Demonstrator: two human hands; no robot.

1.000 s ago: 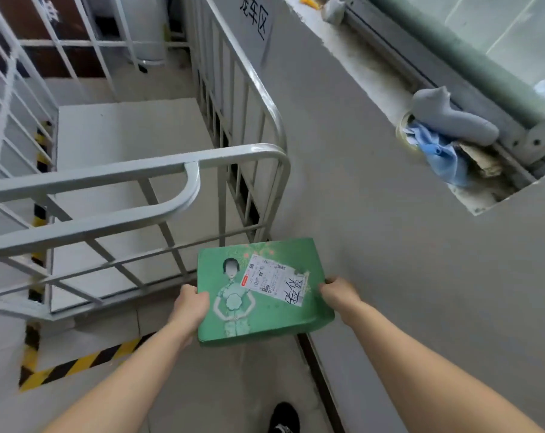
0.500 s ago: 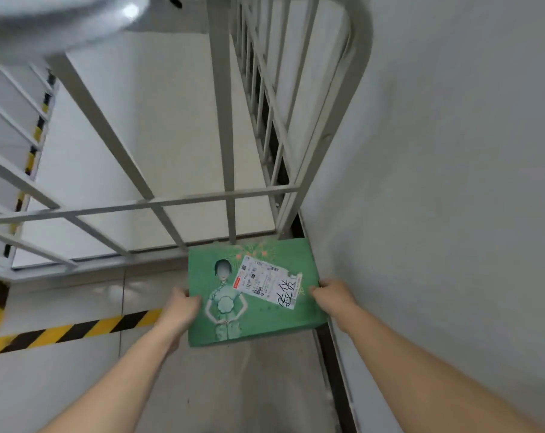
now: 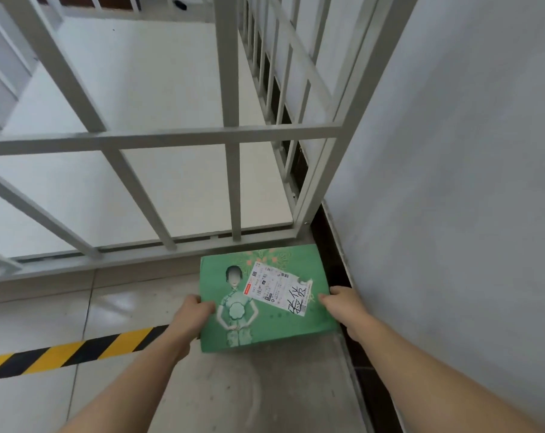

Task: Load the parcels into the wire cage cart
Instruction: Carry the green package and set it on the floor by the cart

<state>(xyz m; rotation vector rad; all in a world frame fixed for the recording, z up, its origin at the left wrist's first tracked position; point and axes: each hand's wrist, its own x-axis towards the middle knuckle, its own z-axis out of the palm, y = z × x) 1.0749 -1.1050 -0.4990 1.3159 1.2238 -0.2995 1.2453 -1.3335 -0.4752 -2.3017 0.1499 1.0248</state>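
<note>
A flat green parcel point(image 3: 266, 326) with a drawn figure and a white shipping label is held low, just outside the near side of the wire cage cart point(image 3: 183, 137). My left hand point(image 3: 191, 314) grips its left edge and my right hand point(image 3: 339, 303) grips its right edge. The parcel's far edge sits close to the cart's bottom rail. The cart has white bars and a pale floor panel; no parcel shows inside the visible part.
A grey wall point(image 3: 452, 182) runs along the right, close to the cart's corner post, with a dark gap at its foot. Yellow-and-black hazard tape point(image 3: 62, 351) crosses the tiled floor at the left.
My view has dropped and moved closer to the cart's base. The parcel, still in both hands, has come lower, near the bottom rail. The cart's top rail has left the view.
</note>
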